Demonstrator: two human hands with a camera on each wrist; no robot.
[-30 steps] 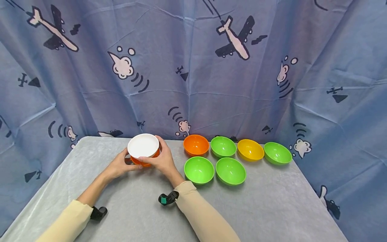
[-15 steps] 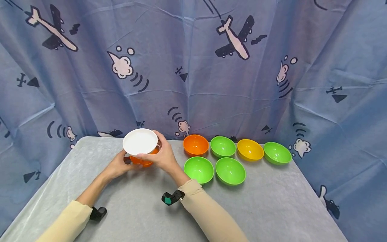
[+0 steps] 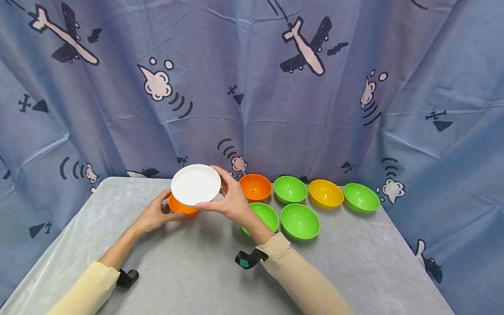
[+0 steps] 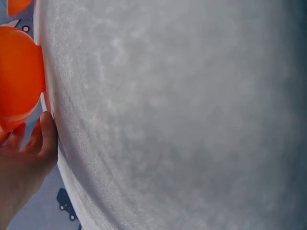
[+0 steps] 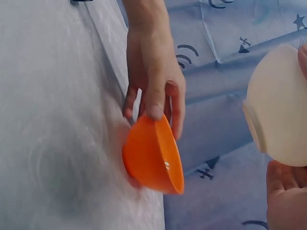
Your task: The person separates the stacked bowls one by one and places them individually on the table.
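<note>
My right hand [image 3: 235,202] grips a white bowl [image 3: 195,184] at its side and holds it up in the air. Below and slightly left of it, an orange bowl [image 3: 183,207] sits on the table. My left hand [image 3: 152,216] holds that orange bowl at its left side; in the right wrist view the thumb of the left hand [image 5: 156,72] lies at the bowl's rim. The white bowl [image 5: 280,110] is clear of the orange bowl [image 5: 148,155] there. In the head view, the white bowl hides part of the orange one.
To the right stands a back row with another orange bowl [image 3: 255,188], a green bowl [image 3: 290,190], a yellow bowl [image 3: 326,194] and a green bowl [image 3: 361,198]. In front are two green bowls [image 3: 300,222], one partly behind my right forearm. A blue curtain [image 3: 212,65] hangs behind the table.
My right hand has lifted the white bowl up off the orange bowl and moved it to the right. My left hand has stayed at the orange bowl.
</note>
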